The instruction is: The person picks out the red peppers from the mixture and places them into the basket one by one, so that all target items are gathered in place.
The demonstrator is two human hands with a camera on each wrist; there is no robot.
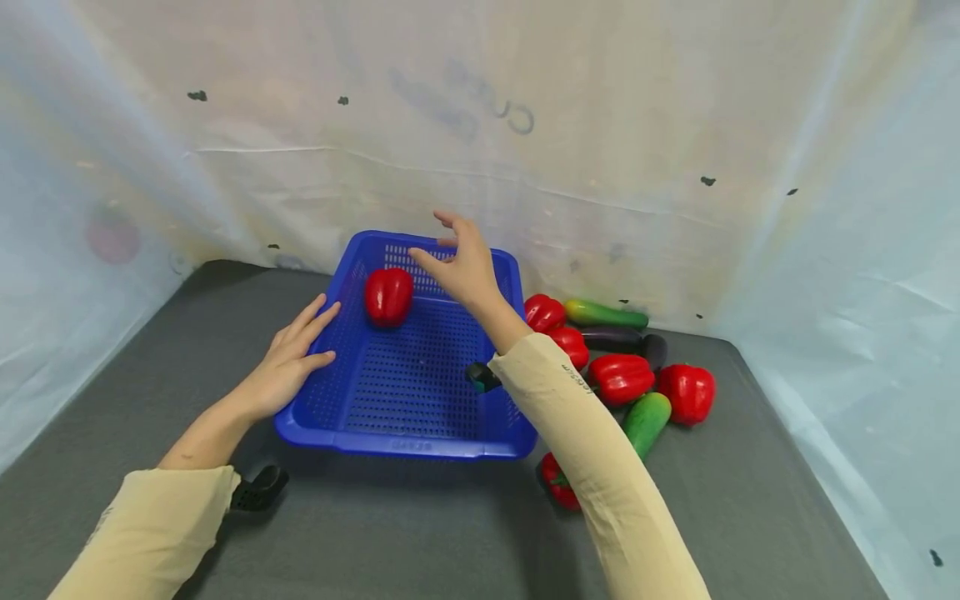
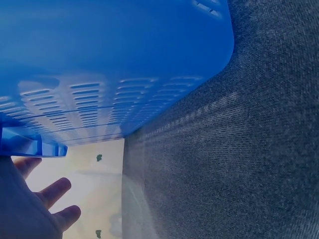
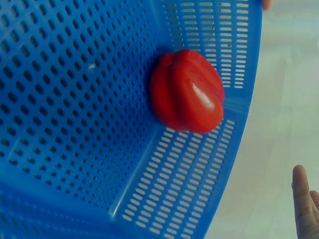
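A blue perforated plastic basket point(image 1: 420, 442) stands on the grey surface. In its far left corner lies one red bell pepper point(image 1: 388, 297), which the right wrist view also shows against the slotted wall. My left hand point(image 1: 288, 362) rests at the basket's left rim, fingers extended. Above the far part of the basket hovers my right hand point(image 1: 467, 265), its fingers spread and nothing between them. In the left wrist view the left hand's fingers point(image 2: 55, 191) show beside the basket's outer side.
Right of the basket lie several red bell peppers point(image 1: 621, 379), a green cucumber point(image 1: 647, 421), a yellow-green one point(image 1: 603, 314) and a dark purple eggplant point(image 1: 611, 338). Another pepper point(image 1: 558, 483) is partly hidden by the right sleeve. Pale plastic sheeting point(image 1: 600, 167) walls the back and sides.
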